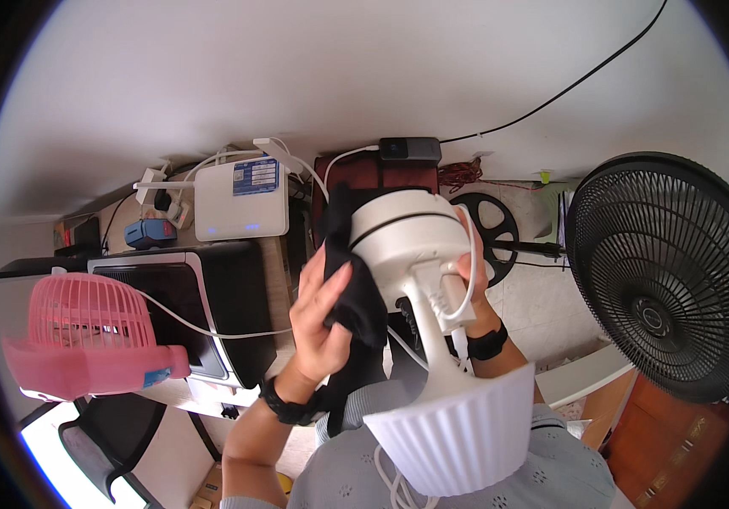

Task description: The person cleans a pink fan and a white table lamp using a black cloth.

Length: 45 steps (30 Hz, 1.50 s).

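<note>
A white table lamp (pixel 440 343) is tilted in front of my chest, its round base (pixel 402 223) away from me and its ribbed lampshade (pixel 460 439) towards my body. My left hand (pixel 323 312) grips a bunched black cloth (pixel 358 299) against the left side of the base. Around the base's right side curls my right hand (pixel 475 261), partly hidden behind it. A white plug adapter (pixel 456 299) sits at the base beside the lamp's stem, with a white cable (pixel 471 273) looping over it. More white cord (pixel 396 483) hangs below the shade.
A pink basket-like plastic item (pixel 91 337) and a black computer case (pixel 231 312) stand at left. Behind are a white router (pixel 237 203), a blue box (pixel 150 233) and a power bank (pixel 410 149) with a cable. A black floor fan (pixel 657 280) stands at right.
</note>
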Available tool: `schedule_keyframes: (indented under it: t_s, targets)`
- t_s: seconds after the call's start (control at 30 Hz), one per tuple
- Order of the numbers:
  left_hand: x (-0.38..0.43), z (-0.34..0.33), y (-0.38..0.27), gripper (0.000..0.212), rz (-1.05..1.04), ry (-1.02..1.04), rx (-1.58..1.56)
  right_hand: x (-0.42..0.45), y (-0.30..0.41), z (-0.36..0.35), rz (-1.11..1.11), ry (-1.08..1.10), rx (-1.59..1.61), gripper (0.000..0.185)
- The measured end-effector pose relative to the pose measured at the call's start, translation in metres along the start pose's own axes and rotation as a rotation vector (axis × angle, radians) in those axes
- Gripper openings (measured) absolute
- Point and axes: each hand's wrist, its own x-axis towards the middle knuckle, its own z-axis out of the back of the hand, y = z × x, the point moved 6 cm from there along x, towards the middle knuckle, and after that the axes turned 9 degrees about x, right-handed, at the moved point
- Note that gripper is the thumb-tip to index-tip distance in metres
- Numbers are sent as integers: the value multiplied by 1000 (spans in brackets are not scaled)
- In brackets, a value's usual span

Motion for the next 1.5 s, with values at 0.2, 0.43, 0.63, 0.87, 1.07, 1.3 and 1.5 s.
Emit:
schedule_keyframes:
  t_s: [0.2, 0.43, 0.63, 0.87, 1.07, 1.3, 1.5]
  targets:
    - [1, 8, -5, 42, 7, -63, 7, 6, 0, -3, 70, 158, -51, 73]
    - [94, 6, -54, 36, -144, 445, 80, 17, 7, -13, 49, 354, -124, 78]
    - [104, 2, -57, 29, -185, 394, 19, 18, 14, -13, 136, 283, -69, 81]
    - [-22, -30, 0, 52, -46, -137, -38, 18, 16, 0, 116, 65, 151, 77]
    - [-33, 4, 13, 51, 170, -295, -32, 19, 9, 3, 60, 87, 291, 74]
    - [95, 23, -57, 55, -90, 93, -69, 20, 5, 4, 23, 103, 395, 72]
    - [53, 11, -38, 61, -105, -287, 28, 11, 6, 1, -7, 126, 436, 69]
